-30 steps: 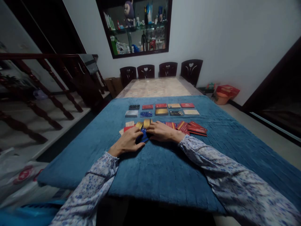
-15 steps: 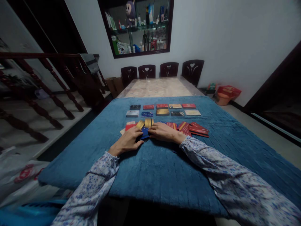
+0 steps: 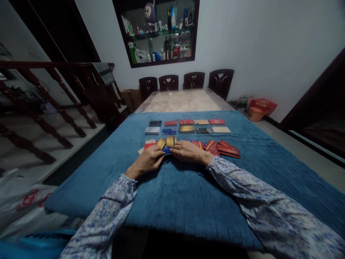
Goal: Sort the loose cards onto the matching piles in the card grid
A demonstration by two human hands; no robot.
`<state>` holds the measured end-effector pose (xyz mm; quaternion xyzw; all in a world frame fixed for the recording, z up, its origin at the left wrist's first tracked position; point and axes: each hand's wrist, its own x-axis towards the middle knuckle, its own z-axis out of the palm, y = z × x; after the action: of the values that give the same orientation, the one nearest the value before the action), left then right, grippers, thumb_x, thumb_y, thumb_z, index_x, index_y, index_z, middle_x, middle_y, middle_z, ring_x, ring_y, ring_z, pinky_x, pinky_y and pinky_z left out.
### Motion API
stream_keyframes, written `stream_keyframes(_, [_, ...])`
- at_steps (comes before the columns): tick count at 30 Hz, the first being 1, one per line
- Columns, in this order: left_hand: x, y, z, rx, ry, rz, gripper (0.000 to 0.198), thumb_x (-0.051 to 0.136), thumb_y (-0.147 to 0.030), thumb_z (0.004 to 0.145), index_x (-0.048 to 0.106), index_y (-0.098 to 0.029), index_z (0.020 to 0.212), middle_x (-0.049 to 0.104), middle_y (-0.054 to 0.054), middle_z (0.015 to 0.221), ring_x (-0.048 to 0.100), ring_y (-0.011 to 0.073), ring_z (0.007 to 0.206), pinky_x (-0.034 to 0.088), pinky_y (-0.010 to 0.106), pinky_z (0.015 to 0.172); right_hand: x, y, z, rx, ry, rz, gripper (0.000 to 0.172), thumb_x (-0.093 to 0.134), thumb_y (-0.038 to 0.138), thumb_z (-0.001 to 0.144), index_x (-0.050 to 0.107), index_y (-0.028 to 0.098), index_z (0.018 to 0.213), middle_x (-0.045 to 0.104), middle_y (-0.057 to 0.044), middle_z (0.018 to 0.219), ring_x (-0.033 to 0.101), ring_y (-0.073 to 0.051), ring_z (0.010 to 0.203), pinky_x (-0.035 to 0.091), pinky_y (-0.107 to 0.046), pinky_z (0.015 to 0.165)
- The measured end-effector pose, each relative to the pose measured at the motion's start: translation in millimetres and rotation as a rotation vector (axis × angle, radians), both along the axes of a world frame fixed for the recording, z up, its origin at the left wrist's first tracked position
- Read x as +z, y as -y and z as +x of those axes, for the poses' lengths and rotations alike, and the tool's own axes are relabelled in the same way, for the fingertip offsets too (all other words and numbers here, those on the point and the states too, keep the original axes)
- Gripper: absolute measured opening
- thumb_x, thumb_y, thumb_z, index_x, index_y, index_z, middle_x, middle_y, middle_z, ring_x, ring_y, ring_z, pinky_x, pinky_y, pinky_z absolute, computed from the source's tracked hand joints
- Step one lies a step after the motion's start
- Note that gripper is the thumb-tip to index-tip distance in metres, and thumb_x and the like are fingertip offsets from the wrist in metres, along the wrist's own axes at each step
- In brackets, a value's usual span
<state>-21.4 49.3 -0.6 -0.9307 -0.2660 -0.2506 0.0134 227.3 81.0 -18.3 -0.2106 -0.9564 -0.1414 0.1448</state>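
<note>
Between my two hands a blue card (image 3: 167, 150) is gripped at its ends, perhaps with others under it. My left hand (image 3: 148, 158) closes on its left end, thumb toward me. The fingers of my right hand (image 3: 185, 151) close on its right end. Just beyond lie gold cards (image 3: 170, 140), and a red card (image 3: 150, 144) shows past my left fingers. Several dark red cards (image 3: 228, 148) are spread to the right of my right wrist. Part of a small blue piece (image 3: 166, 162) shows on the cloth below the gripped card.
Two rows of card piles, among them a gold pile (image 3: 187, 129) and a white pile (image 3: 221, 130), lie farther back on the blue cloth (image 3: 172, 201). Dark chairs (image 3: 168, 82) stand beyond the marble tabletop (image 3: 180, 100). Plastic bags (image 3: 24, 201) are at the lower left.
The blue card between my hands has been tilted up a little, and its lower edge now shows. My left thumb has drawn in toward the card.
</note>
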Motion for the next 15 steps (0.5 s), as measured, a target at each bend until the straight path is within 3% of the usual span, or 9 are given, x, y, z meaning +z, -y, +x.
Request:
stream_keyframes(6, [-5.8,-5.9,-2.7,0.029,0.042,0.020,0.020,0.054,-0.007,0.094,0.072,-0.016,0.097,0.069,0.007,0.090,0.065,0.0170,0.083,0.055,0.029,0.077,1.0,1.4,1.7,-0.041,-0.063,-0.034,0.025,0.050,0.015,0.098,0.068,0.013,0.115,0.072,-0.012,0.093,0.063,-0.019,0.085,0.046,-0.032,0.077])
stream_keyframes(15, [-15.0,-19.4,-3.2,0.089,0.147,-0.060,0.039,0.051,-0.006,0.092,0.066,-0.020,0.125,0.076,0.008,0.110,0.072,0.0204,0.098,0.059,0.036,0.090,-6.2,-1.5,-1.3,-0.221,-0.290,-0.212,0.038,0.045,0.007,0.094,0.060,0.016,0.128,0.075,-0.011,0.099,0.067,-0.020,0.084,0.046,-0.029,0.073])
